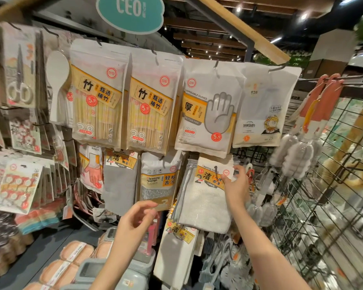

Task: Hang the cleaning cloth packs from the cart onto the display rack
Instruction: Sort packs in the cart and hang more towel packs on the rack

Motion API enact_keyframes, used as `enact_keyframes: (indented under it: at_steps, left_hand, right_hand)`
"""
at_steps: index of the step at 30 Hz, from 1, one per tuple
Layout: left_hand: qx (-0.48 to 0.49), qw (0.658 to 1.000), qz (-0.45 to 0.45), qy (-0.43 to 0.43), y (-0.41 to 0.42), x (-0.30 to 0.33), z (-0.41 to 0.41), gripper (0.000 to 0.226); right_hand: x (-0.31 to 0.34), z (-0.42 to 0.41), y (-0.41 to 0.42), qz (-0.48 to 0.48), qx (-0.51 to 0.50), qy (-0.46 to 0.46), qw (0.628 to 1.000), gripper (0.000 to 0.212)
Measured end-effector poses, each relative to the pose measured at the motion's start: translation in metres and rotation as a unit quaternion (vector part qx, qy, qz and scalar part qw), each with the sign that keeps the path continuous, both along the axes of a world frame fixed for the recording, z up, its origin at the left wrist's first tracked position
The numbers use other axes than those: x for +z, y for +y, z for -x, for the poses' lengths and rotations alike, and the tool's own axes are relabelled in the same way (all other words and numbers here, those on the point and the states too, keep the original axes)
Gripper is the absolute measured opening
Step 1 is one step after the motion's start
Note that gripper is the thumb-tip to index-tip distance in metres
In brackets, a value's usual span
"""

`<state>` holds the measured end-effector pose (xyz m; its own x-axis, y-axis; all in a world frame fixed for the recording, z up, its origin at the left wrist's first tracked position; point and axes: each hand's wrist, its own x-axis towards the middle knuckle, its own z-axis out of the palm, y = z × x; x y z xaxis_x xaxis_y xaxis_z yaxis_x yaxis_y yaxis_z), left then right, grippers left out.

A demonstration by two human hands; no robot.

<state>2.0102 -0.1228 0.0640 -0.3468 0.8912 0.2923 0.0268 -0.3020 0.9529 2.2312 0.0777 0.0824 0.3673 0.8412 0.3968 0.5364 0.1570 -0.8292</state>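
Hanging a white cloth pack (205, 197), lower centre of frame.
Its header card is pinched by the right hand (236, 185); the left hand (137, 216) is loosely curled, empty; the cart is unseen.

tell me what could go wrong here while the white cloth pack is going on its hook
1. The right hand pinches only the card header of the white cloth pack; the heavy cloth below might tear the header or slip off the hook.
2. The left hand is loosely open beside the cleaning sponge pack and supports nothing, so it could knock that pack.
3. Grey cloth packs crowd behind, and could get dragged off.
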Motion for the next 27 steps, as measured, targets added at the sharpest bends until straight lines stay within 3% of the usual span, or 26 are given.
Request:
enact_keyframes:
  at_steps: [7, 11, 21, 27]
  left_hand:
    - [0.008, 1.000, 0.004, 0.006, -0.004, -0.001, 0.020, 0.019]
    - [0.006, 0.999, 0.010, 0.034, -0.010, 0.001, 0.026, 0.019]
    - [0.030, 0.994, 0.018, 0.108, -0.037, 0.009, 0.039, 0.017]
    - [0.056, 0.979, 0.024, 0.196, -0.063, 0.010, 0.034, 0.025]
  right_hand:
    - [0.004, 0.008, 0.003, 0.006, -0.032, -0.030, 0.999, 0.037]
    - [0.005, 0.003, -0.003, 0.047, -0.021, -0.083, 0.995, 0.046]
    - [0.015, 0.001, -0.066, -0.001, 0.110, -0.147, 0.983, 0.055]
    - [0.020, 0.025, -0.121, -0.027, 0.214, -0.218, 0.952, 0.052]
